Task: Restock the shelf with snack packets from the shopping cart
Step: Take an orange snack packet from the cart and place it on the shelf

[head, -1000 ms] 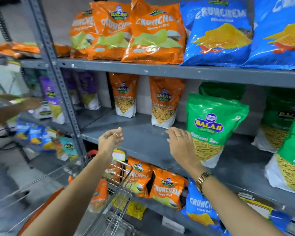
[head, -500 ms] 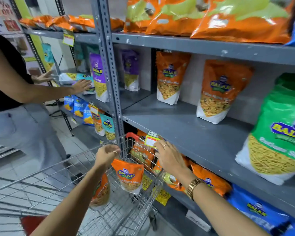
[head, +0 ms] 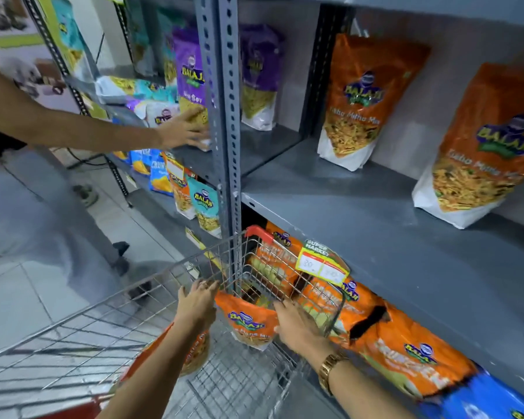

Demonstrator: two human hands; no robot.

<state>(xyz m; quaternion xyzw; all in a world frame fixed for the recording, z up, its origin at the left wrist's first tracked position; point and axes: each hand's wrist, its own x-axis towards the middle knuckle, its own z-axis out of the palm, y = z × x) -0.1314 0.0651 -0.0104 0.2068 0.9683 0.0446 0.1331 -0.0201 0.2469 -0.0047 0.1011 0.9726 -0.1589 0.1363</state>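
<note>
— At the far left, who is that reaching in?
— Another person's arm [head: 73, 128] stretches across to the neighbouring bay; its hand [head: 183, 131] lies flat against a purple Balaji packet [head: 191, 83] beside the grey slotted upright [head: 224, 116].
— And lower down?
— A wire shopping cart [head: 103, 322] stands against the rack; the left hand [head: 195, 303] sits at the top left corner of an orange Balaji mix packet [head: 248, 323], fingers curled over its edge; the packet stands upright inside the cart's front corner.
— The other hand?
— The right hand [head: 297, 325], a gold watch [head: 330, 368] on its wrist, presses the packet's right side with fingers spread; whether it truly grips I cannot tell.
— And the shelf?
— The grey shelf [head: 375, 237] carries two matching orange packets [head: 357, 101] near its back, well apart; a yellow price tag [head: 322, 264] hangs from its front edge; orange Crunchex bags [head: 406, 352] lie beneath.
</note>
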